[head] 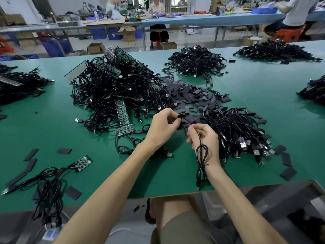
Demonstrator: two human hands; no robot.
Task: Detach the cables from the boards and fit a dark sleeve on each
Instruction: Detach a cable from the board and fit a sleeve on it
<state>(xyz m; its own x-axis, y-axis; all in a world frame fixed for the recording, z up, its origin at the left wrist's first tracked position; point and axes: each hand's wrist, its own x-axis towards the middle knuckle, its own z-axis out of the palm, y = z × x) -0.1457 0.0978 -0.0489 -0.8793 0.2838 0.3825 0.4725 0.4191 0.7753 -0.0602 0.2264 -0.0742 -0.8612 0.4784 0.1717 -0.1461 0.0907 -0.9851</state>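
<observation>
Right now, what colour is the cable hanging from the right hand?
Black. The cable in the right hand shows best in the head view.

Left hand [163, 127]: sleeve [181, 115]; right hand [209, 140]: cable [202, 165]

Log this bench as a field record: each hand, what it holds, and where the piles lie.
left hand: pinches a dark sleeve
right hand: grips a tied cable, coil hanging past the wrist
board heap: boards tangled with cables, ahead and left of the hands
sleeve pile: just beyond the hands
loose cable pile: right of the hands
small board: near left, cables attached
table: green surface
</observation>
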